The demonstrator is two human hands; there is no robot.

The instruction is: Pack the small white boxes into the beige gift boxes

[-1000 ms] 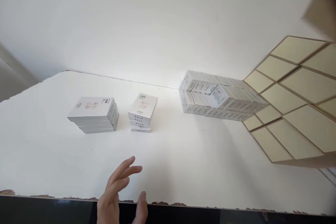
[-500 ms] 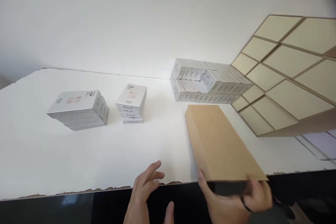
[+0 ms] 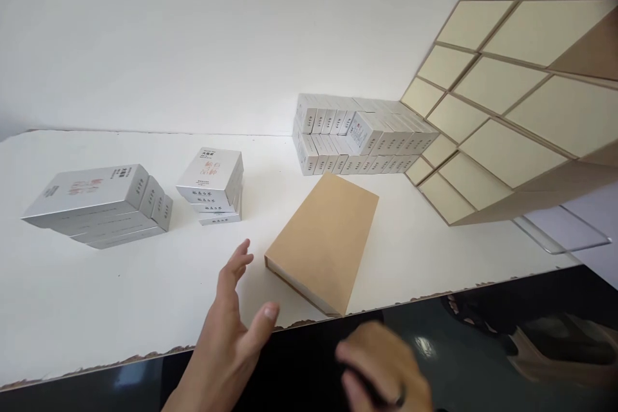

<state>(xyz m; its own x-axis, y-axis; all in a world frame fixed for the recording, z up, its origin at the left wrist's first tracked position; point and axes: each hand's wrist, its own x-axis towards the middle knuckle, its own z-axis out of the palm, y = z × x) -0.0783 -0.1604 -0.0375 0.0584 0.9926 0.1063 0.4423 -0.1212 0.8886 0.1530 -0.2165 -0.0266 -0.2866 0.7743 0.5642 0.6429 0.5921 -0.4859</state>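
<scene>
A flat brown cardboard box [image 3: 323, 238] lies at an angle on the white table, its near corner at the front edge. Left of it, my left hand [image 3: 232, 328] is open, thumb and fingers apart, touching nothing. Below the box, off the table's edge, my right hand [image 3: 383, 367] is blurred with its fingers curled; whether it holds anything cannot be made out. Two stacks of silver-white printed boxes stand to the left, a wide one [image 3: 91, 193] and a smaller one [image 3: 210, 174].
Rows of small white boxes [image 3: 357, 141] are stacked against the wall behind. At the right stands a tall pile of brown-edged boxes with pale yellow faces [image 3: 502, 96]. The white table [image 3: 145, 302] has a chipped front edge.
My right hand has let go of the brown box and moved left. The box has turned and shifted left. My left hand has risen over the table, and the view has shifted.
</scene>
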